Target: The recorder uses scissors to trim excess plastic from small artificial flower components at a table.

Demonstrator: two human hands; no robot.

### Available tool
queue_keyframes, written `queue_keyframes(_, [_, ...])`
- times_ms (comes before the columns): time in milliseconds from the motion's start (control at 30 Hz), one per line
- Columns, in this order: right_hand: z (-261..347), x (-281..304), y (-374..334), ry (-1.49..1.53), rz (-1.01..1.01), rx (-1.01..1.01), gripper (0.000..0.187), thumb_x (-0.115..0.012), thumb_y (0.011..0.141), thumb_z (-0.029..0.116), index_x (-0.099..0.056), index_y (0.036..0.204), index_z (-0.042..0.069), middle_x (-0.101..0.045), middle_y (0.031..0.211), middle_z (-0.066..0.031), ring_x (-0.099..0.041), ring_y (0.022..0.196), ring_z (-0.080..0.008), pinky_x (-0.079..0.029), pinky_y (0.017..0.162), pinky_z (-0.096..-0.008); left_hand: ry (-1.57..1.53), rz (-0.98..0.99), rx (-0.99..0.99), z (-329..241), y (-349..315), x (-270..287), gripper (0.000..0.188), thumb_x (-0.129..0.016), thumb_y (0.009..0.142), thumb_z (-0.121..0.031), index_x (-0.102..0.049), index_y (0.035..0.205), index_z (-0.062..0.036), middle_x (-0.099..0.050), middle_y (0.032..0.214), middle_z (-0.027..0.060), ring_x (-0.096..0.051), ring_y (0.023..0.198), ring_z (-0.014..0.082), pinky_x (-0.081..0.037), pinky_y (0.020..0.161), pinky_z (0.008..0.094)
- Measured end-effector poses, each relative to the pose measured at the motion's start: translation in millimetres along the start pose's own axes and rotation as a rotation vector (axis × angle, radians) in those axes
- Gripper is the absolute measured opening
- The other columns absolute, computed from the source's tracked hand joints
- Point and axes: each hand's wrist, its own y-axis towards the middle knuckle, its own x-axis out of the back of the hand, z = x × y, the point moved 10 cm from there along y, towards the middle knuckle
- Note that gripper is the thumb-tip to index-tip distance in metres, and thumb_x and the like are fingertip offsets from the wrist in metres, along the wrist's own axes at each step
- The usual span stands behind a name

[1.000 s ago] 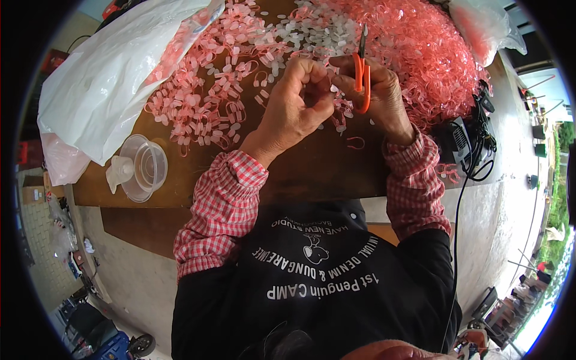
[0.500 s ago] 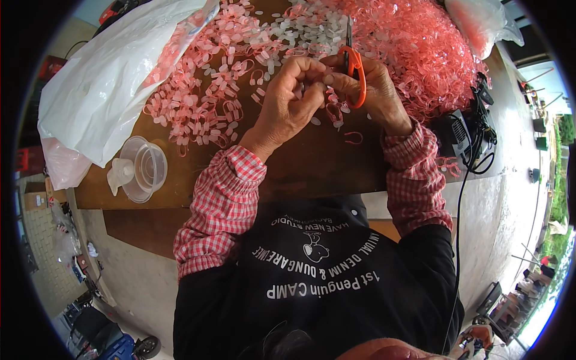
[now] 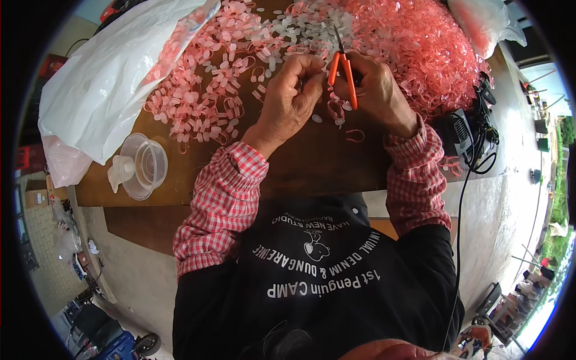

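Note:
My right hand [image 3: 375, 90] grips a pair of orange-handled scissors [image 3: 342, 72], blades pointing away from me. My left hand [image 3: 294, 96] pinches a small pink plastic piece just left of the scissors; the piece is mostly hidden by my fingers. Both hands hover over a brown wooden table [image 3: 312, 162]. Loose pink and clear plastic bits [image 3: 204, 90] lie spread to the left of my hands. A tangled heap of pink plastic strips [image 3: 420, 42] sits to the right and behind. A few cut pieces [image 3: 354, 135] lie under my hands.
A large white plastic bag [image 3: 114, 78] covers the table's left side. A clear round plastic tub [image 3: 147, 165] with a small white piece stands near the front left edge. A black device with cables [image 3: 468, 132] sits at the right edge. Another bag [image 3: 480, 18] lies far right.
Both hands have shifted slightly and the scissors have tilted more upright; the left fingers have drawn closer to the blades. The piles have not moved.

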Motion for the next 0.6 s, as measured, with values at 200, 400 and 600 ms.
queue_keyframes(200, [23,1,-5,-0.541,-0.105,0.212,0.031,-0.070,0.080,0.015,-0.056,0.103,-0.002,-0.062,0.090,-0.0199,-0.063,0.080,-0.0369,-0.051,0.066,-0.0403,0.143,0.025,-0.031,-4,1,-4,0.020,-0.059,0.091,-0.001,-0.055,0.110,-0.0010,-0.061,0.083,0.0036,-0.057,0.073,0.0067,-0.048,0.066,0.0212])
queue_keyframes(400, [40,7,-7,-0.572,-0.193,0.324,0.033,-0.068,0.081,0.016,-0.053,0.106,-0.001,-0.060,0.094,-0.0191,-0.062,0.083,-0.0395,-0.050,0.066,-0.0441,0.283,-0.022,-0.201,-30,5,-7,0.018,-0.060,0.089,0.000,-0.057,0.106,-0.0007,-0.066,0.086,0.0107,-0.064,0.078,0.0144,-0.052,0.070,0.0273])
queue_keyframes(600, [18,29,-10,-0.639,-0.310,0.282,0.018,-0.064,0.086,0.014,-0.054,0.093,0.002,-0.061,0.082,-0.0179,-0.062,0.072,-0.0382,-0.049,0.058,-0.0442,0.340,-0.193,-0.274,-42,11,29,0.011,-0.061,0.091,-0.002,-0.061,0.102,0.0002,-0.066,0.086,0.0082,-0.061,0.072,0.0112,-0.051,0.064,0.0261])
